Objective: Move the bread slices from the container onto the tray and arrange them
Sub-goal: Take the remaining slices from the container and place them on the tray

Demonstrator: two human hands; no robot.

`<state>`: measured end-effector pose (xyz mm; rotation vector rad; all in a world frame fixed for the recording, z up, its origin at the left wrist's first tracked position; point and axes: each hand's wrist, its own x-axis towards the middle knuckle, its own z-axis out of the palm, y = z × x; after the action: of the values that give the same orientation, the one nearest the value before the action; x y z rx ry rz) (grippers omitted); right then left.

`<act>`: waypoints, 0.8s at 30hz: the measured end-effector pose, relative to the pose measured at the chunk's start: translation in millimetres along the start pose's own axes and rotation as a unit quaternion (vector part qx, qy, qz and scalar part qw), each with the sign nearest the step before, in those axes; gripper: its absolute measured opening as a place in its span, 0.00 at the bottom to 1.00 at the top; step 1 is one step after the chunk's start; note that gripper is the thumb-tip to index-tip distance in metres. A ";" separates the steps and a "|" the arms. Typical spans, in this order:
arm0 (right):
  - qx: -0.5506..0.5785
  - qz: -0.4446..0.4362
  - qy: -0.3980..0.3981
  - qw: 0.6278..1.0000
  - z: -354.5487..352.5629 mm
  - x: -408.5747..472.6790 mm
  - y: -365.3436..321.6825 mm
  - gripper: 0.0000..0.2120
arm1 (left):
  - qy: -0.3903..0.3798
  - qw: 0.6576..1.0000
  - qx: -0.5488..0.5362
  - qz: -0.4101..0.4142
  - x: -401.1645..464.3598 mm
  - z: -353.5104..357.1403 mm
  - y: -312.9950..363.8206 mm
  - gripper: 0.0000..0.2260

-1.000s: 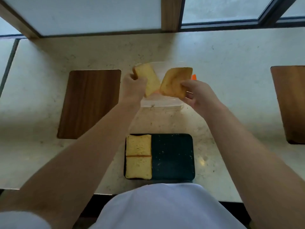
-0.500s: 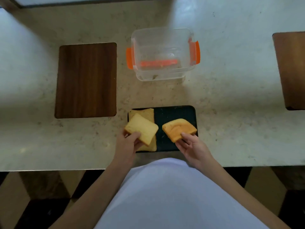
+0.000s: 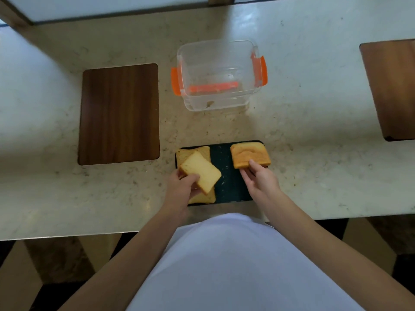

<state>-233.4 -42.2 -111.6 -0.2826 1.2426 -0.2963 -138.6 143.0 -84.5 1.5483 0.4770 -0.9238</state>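
While the right hand (image 3: 261, 180) pinches the darker slice (image 3: 249, 154) at the tray's (image 3: 226, 176) far right corner, the left hand (image 3: 183, 187) should lower its gripped pale slice (image 3: 201, 171) flat beside it, not atop the two laid slices (image 3: 190, 153), the container (image 3: 217, 75) apparently empty.

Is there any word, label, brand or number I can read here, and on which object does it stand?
None. The clear container, the dark tray, the bread slices and the wooden boards show no readable text.
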 end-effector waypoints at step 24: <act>-0.117 0.051 0.010 0.992 0.6 -12.3 -16.3 0.28 | -0.041 0.995 0.093 -0.017 8.6 2.9 -6.2 0.22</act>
<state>-237.6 -52.7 -94.6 -0.4157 1.3095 -0.0644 -139.0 139.8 -95.0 1.6661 0.3684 -1.0776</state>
